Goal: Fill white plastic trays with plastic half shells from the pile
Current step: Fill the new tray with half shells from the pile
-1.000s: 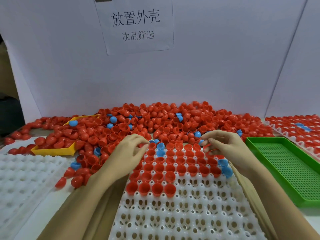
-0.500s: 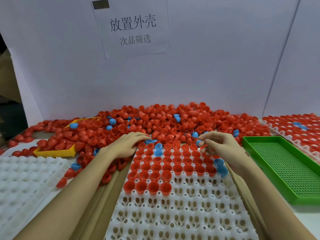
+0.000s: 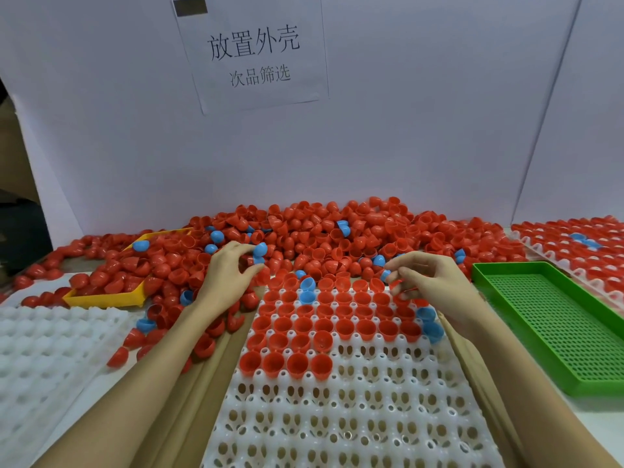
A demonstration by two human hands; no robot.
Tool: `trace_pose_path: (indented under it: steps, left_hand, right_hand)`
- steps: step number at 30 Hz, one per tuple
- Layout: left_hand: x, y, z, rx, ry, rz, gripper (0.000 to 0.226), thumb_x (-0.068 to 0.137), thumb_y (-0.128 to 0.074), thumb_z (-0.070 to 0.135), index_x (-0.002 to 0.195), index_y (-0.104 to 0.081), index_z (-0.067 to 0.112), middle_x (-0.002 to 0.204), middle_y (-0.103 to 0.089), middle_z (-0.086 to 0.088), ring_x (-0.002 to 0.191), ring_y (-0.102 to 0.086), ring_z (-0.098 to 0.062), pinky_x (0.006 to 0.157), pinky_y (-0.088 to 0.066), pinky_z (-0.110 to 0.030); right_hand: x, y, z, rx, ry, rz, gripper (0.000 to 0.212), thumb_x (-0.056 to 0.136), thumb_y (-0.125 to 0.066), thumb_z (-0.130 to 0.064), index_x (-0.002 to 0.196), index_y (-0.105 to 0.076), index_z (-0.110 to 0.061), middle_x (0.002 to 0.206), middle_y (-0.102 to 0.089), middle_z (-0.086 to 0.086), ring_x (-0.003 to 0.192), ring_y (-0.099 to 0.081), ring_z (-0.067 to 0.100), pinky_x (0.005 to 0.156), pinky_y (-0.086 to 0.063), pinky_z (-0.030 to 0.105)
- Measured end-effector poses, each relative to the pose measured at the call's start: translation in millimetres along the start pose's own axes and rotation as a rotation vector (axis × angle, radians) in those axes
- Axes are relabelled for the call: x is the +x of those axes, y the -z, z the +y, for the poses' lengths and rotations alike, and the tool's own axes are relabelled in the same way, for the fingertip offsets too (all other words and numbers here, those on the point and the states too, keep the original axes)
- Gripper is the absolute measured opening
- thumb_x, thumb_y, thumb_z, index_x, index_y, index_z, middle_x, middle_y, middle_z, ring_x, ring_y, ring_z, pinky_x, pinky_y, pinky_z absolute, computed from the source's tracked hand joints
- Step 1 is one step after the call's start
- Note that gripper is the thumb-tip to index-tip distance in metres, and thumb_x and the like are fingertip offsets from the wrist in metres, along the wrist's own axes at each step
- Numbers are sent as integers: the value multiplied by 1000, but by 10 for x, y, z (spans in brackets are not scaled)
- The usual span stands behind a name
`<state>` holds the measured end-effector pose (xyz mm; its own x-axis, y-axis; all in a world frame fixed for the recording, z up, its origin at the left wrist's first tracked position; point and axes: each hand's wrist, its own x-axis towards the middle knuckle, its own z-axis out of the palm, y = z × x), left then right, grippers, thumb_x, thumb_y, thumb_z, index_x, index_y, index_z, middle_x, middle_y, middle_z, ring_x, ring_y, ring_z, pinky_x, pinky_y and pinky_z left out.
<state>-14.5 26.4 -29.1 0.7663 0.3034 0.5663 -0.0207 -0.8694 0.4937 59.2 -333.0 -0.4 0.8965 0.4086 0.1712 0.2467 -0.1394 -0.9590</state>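
Picking blue half shells out of the red pile, head view.
I see the left hand (image 3: 227, 275) pinching a blue half shell (image 3: 260, 252) between thumb and fingertips, over the near edge of the pile of red half shells (image 3: 337, 238). The right hand (image 3: 429, 282) has curled fingers gripping a small blue shell (image 3: 385, 275) at their tips, with red shells held lower in the same hand, just above the far right corner of the white plastic tray (image 3: 337, 417). That tray lies in front of me, its far rows filled with red shells open side up and a few blue ones, its near rows bare. A yellow tray (image 3: 104, 296) sits half buried in the pile at left, a green perforated tray (image 3: 553, 325) at right, another white tray (image 3: 44, 346) at far left.
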Motion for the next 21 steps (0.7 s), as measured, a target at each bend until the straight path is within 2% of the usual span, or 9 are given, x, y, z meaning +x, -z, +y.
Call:
trace_pose_path:
  steps: [3, 7, 8, 10, 11, 13, 16, 19, 21]
  left_hand:
    - [-106, 48, 34, -105, 93, 110, 37, 87, -82, 25, 120, -73, 13, 108, -70, 3, 98, -65, -12, 87, -50, -24]
    - [-234, 101, 9, -9, 145, 172, 32, 85, -81, 38, 90, -75, 8, 80, -67, -4, 78, -64, -21, 75, -54, -38]
    - [-253, 127, -2, 27, 138, 186, 35, 84, -81, 39, 91, -74, 6, 73, -65, -4, 71, -62, -21, 70, -55, -40]
    - [-258, 213, -9, 70, 152, 201, 56, 83, -83, 35, 127, -65, 4, 69, -65, -5, 64, -61, -19, 64, -54, -35]
    - [-241, 256, -20, 90, 177, 185, 76, 84, -83, 30, 147, -48, 5, 73, -67, -8, 67, -63, -22, 65, -53, -35]
    - [-207, 302, -36, 304, 211, 124, 92, 86, -83, 23, 158, -28, 8, 96, -68, -18, 87, -67, -35, 73, -55, -44]
    - [-140, 264, 14, 681, 132, 95, 66, 90, -77, 27, 146, -48, 8, 127, -54, -22, 112, -54, -41, 86, -52, -46]
    - [-9, 170, 37, 479, -101, -52, 37, 96, -69, 18, 132, -63, 8, 130, -58, -10, 117, -55, -30, 94, -52, -40]
    - [70, 101, 6, 393, -183, -251, 37, 100, -63, 18, 137, -61, 10, 139, -59, -5, 126, -55, -24, 104, -47, -38]
  right_hand:
    - [-10, 4, -13, 0, 15, -4, 30, 105, -51, 5, 101, -78, -8, 89, -78, 12, 74, -75, 20, 72, -64, 30]
    - [-13, 3, -7, -11, 12, -3, 30, 105, -52, 4, 102, -78, -9, 91, -79, 11, 76, -76, 20, 72, -64, 30]
    - [-12, 4, -6, -13, 9, 0, 29, 105, -52, 4, 102, -78, -9, 91, -79, 11, 76, -76, 20, 72, -64, 30]
    - [-7, 5, -6, -19, 1, 4, 29, 105, -52, 4, 103, -78, -10, 91, -79, 11, 77, -76, 21, 73, -64, 30]
    - [-7, 4, -6, -24, -1, 4, 30, 105, -52, 3, 103, -78, -10, 91, -79, 11, 77, -76, 21, 73, -64, 30]
    - [-8, 8, -6, -31, 0, 7, 29, 105, -52, 3, 103, -78, -10, 91, -79, 11, 78, -76, 21, 73, -64, 30]
    - [-17, 9, -24, -23, 3, -2, 28, 105, -53, 2, 103, -78, -10, 92, -79, 11, 78, -76, 21, 73, -64, 29]
    - [-21, -1, -28, -25, 6, -8, 29, 105, -53, 2, 102, -78, -10, 91, -79, 11, 78, -76, 21, 73, -65, 29]
    - [-24, -3, -23, -29, -3, -12, 29, 105, -52, 2, 102, -78, -10, 91, -79, 11, 79, -76, 23, 74, -64, 30]
